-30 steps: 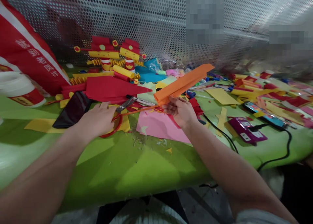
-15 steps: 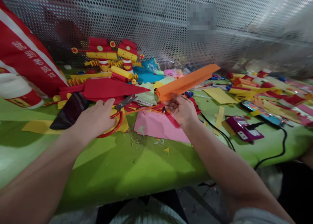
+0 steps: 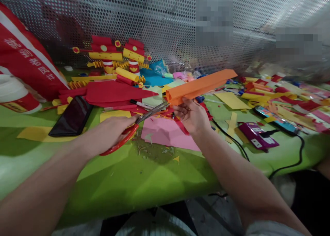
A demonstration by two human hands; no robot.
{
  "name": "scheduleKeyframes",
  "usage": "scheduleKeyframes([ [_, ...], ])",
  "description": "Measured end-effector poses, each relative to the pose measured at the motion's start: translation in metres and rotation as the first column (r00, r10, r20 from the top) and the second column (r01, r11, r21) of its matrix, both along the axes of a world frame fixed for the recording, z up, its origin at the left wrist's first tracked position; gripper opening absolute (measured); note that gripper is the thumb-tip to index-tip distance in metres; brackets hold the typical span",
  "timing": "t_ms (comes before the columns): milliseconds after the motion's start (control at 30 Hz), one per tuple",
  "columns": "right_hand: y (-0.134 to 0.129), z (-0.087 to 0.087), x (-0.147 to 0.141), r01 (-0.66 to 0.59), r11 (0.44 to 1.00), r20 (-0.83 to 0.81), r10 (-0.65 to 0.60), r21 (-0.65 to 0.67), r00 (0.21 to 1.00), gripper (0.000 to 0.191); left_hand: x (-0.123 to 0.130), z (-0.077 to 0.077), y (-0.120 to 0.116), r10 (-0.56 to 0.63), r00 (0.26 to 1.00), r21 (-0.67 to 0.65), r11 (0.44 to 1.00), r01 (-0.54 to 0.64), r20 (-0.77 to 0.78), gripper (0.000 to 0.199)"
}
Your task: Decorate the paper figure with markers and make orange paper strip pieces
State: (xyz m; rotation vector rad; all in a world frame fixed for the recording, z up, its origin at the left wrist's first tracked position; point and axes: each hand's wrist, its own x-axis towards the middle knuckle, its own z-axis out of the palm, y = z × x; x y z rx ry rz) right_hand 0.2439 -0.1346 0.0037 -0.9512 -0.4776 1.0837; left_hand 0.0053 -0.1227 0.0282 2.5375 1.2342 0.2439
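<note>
Red bag (image 3: 28,54) and cup (image 3: 19,98) cut off by the left edge, scissor handles (image 3: 121,143) partly covered by left fingers (image 3: 129,120), patches (image 3: 213,21) of mesh wall (image 3: 165,19) pixelated.

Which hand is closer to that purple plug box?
The right hand: it is left of the purple plug box, holding the orange paper. The left hand, with the red-handled scissors, is farther left, beyond the pink sheet.
</note>
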Motion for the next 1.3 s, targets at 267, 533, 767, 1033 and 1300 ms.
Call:
scheduleKeyframes([
  [267, -0.007, -0.001, -0.01, -0.066, 0.998, -0.016, 0.066, -0.024, 0.998, 0.015, 0.005, 0.008, -0.004, -0.099, 0.984, -0.055, 0.994, 0.091, -0.15, 0.039],
  [533, -0.01, -0.002, -0.019, -0.119, 0.992, -0.007, 0.118, -0.048, 0.993, 0.015, 0.006, 0.007, -0.005, -0.085, 0.988, -0.034, 0.996, 0.081, -0.132, 0.039],
  [767, -0.012, -0.004, -0.022, -0.152, 0.988, 0.011, 0.153, -0.031, 0.988, 0.019, 0.006, 0.002, -0.002, -0.069, 0.99, -0.015, 0.998, 0.068, -0.127, 0.039],
  [1033, -0.012, -0.005, -0.022, -0.151, 0.988, 0.035, 0.151, -0.008, 0.988, 0.018, 0.009, 0.009, -0.007, -0.038, 0.987, -0.035, 0.999, 0.033, -0.157, 0.044],
  [1300, -0.012, -0.005, -0.022, -0.143, 0.99, 0.031, 0.144, -0.018, 0.989, 0.017, 0.009, 0.005, -0.002, -0.016, 0.979, -0.046, 0.999, 0.007, -0.204, 0.046],
])
